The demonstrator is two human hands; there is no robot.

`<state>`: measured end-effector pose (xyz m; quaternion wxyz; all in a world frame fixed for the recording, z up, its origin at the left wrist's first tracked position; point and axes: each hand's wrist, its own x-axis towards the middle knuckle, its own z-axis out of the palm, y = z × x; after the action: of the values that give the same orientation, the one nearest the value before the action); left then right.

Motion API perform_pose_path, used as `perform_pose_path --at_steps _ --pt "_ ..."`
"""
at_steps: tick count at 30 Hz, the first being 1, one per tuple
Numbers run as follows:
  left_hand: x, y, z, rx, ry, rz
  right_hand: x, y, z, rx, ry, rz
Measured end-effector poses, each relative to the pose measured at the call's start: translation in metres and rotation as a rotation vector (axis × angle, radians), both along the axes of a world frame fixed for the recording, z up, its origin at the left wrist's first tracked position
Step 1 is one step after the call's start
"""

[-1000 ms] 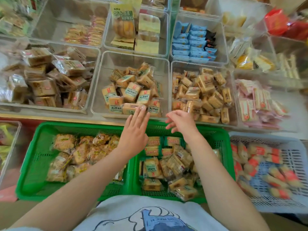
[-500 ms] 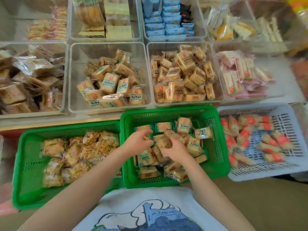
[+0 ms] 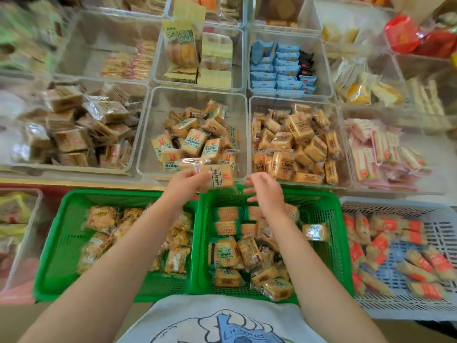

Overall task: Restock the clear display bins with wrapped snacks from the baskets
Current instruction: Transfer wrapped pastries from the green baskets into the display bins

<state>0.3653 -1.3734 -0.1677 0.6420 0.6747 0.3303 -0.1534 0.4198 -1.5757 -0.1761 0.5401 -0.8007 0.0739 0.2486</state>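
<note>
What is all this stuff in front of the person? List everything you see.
Green baskets: two, side by side, near edge, holding wrapped snacks.
Grey-blue basket: one, right of the green ones, red-labelled snacks inside.
Clear display bins: many, in rows behind the baskets.
Tan wrapped snacks: a pile, centre front bin.
Blue packets: stacked, bin behind right.
White printed shirt: bottom centre.
Left hand: holds wrapped snack at the centre bin's front edge.
Right hand: empty, fingers relaxed.
</note>
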Motion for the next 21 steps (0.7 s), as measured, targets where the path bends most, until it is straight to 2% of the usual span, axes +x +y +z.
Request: perform_pose_path --at_steps 2,3,5,9,13,16,17,19,21 --pt "0.012 0.018 0.008 -0.004 -0.079 0.181 0.004 0.012 -0.005 -0.220 -0.270 0.193" --pt "0.021 0.026 0.011 -0.024 -0.121 0.257 0.006 0.018 -0.010 -0.285 -0.340 0.283" --pt "0.037 0.037 0.015 -0.069 -0.144 0.315 0.008 0.029 -0.019 -0.380 -0.351 0.431" --pt "0.046 0.037 0.003 -0.013 -0.024 0.226 0.003 0.038 -0.034 -0.564 -0.334 0.622" --pt "0.022 0.019 0.002 0.066 -0.079 0.204 -0.009 0.032 -0.030 -0.401 -0.317 0.536" --pt "-0.012 -0.001 -0.013 0.024 -0.038 0.097 -0.022 0.014 -0.031 -0.438 -0.601 0.399" --pt "-0.024 -0.007 -0.020 0.006 0.002 0.051 -0.028 0.007 -0.034 -0.479 -0.626 0.370" --pt "-0.045 -0.021 -0.036 -0.028 0.092 -0.016 -0.037 -0.007 -0.042 -0.564 -0.439 0.392" --pt "-0.062 -0.033 -0.049 -0.068 0.180 -0.045 -0.047 -0.019 -0.058 -0.751 -0.149 0.574"
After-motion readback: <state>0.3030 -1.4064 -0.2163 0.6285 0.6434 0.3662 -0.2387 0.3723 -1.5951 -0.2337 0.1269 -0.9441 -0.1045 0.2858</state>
